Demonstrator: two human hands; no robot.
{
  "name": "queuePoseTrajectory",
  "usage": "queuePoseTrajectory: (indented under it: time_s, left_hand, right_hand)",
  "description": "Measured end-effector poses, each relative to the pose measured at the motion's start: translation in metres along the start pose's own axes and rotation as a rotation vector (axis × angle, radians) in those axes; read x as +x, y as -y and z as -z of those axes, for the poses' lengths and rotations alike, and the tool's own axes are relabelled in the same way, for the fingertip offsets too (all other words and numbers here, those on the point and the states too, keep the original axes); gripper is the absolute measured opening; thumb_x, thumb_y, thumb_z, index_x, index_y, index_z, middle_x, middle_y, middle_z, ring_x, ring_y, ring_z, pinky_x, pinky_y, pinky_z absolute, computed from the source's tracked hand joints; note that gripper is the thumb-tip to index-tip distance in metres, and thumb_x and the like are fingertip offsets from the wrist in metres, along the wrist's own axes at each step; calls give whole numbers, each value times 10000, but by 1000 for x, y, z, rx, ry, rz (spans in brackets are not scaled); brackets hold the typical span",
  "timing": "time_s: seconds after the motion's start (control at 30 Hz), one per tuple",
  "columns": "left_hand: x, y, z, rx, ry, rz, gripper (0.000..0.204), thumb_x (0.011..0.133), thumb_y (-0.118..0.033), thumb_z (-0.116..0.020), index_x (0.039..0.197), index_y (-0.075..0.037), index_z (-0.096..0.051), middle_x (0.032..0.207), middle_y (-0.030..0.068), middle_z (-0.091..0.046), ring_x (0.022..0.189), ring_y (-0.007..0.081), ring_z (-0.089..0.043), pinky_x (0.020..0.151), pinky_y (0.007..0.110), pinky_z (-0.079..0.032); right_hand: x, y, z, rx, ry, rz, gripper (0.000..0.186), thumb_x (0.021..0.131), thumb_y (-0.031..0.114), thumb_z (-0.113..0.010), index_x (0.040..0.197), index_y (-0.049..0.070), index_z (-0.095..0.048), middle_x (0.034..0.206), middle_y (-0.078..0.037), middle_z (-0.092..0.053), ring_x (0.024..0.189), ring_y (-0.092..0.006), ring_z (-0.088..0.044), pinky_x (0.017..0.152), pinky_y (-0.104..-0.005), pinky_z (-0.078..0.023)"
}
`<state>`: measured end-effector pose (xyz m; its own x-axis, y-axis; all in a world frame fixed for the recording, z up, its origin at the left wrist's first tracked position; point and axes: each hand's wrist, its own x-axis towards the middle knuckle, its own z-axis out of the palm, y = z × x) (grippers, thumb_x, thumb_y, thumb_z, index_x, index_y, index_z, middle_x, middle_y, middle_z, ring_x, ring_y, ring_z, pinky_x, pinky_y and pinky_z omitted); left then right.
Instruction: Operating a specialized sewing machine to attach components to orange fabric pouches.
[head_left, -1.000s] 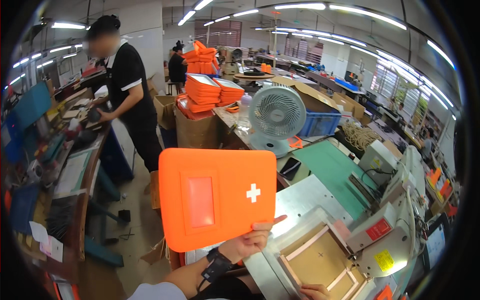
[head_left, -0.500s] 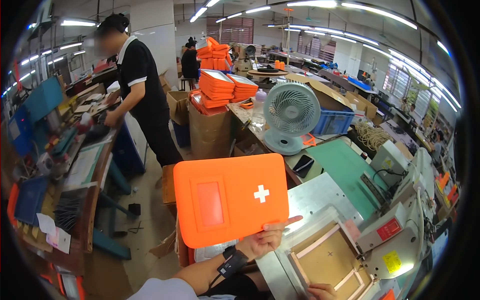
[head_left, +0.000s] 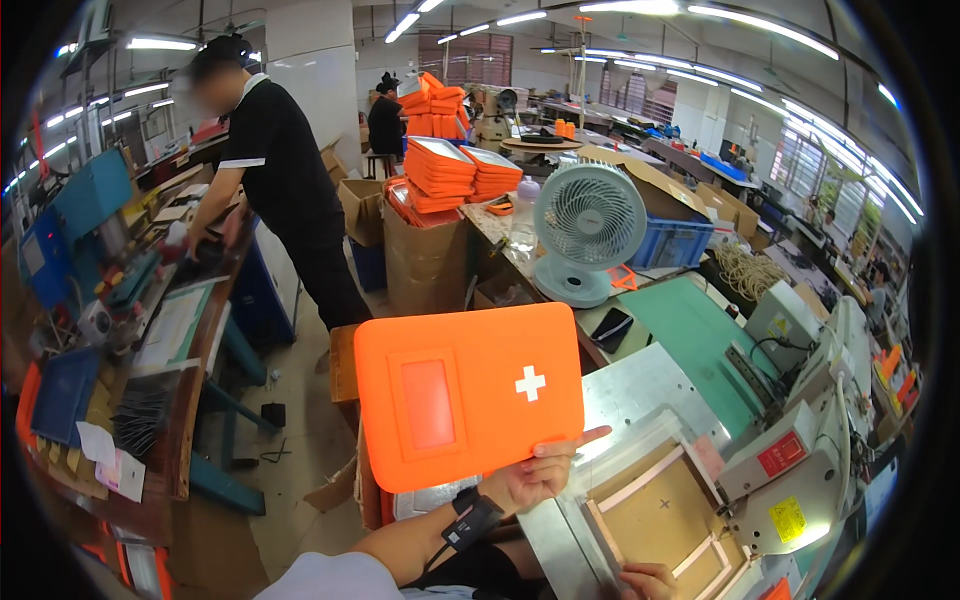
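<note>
As we read left to right, first comes the left-hand table (head_left: 185, 445), with a blue tray (head_left: 65, 398) on it; a co-worker (head_left: 290, 190) leans over its far part, hands down among the clutter. Next, a cardboard box (head_left: 425, 260) carries stacked orange cases (head_left: 437, 175), probably nested flat to save room.

Front and centre, we have the orange case (head_left: 490, 350), up in the air, slightly tilted, its window (head_left: 428, 403) and white cross (head_left: 530, 383) facing us, likely so that the whole front can be seen. Left hand (head_left: 535, 480): grip closed on the case's lower right edge, one digit sticking out to the right; holding low there leaves the front mostly uncovered, we'd say. A black device (head_left: 472, 520) is on that wrist.

Behind it we log a fan (head_left: 590, 218), presumably stood there for air, and a phone (head_left: 611, 329) beside the green mat (head_left: 690, 325). Then a wooden frame (head_left: 637, 478), likely there to bound the space inside. Right hand (head_left: 648, 580) is by the frame's near end, cut off below; perhaps resting, but we can't tell its grip. Far right: grey machine (head_left: 790, 490).
</note>
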<state>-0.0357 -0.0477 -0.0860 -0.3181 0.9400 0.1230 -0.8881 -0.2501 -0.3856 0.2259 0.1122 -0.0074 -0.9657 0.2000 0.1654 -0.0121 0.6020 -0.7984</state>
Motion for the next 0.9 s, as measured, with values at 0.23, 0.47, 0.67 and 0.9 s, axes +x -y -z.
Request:
queuePoseTrajectory:
  time_s: [0.23,0.47,0.67,0.9]
  left_hand:
    - [2,-5,13,35,36,-50,590,1013,-202,-474,1495,49,-244,643,56,-520,419,83,-391,403,214,-353]
    - [-99,-148,-42,1040,52,-637,294,994,-316,-508,1113,-54,-568,831,26,-583,689,141,-555,631,287,-471]
    - [-198,-210,-19,1596,-858,-1346,168,995,-173,-523,1076,-44,-594,836,-21,-569,713,97,-553,646,245,-469]
    - [-229,-252,80,1950,-1057,-1207,351,956,-156,-567,1252,34,-570,996,68,-669,852,179,-618,810,307,-496]
  right_hand:
    - [-3,0,2,-44,-21,23,173,931,-26,-572,1080,-49,-658,1117,-176,-638,1058,-323,-616,938,-347,-473]
    - [1,5,2,18,-18,-27,171,923,-47,-566,1065,-57,-660,1116,-177,-640,1059,-323,-617,941,-338,-469]
    - [4,4,1,27,-25,-59,171,919,-53,-560,1057,-66,-658,1129,-180,-640,1071,-313,-614,948,-329,-463]
    - [5,-5,-2,95,-28,-125,171,919,-53,-557,1057,-64,-657,1137,-173,-643,1081,-289,-611,949,-326,-462]
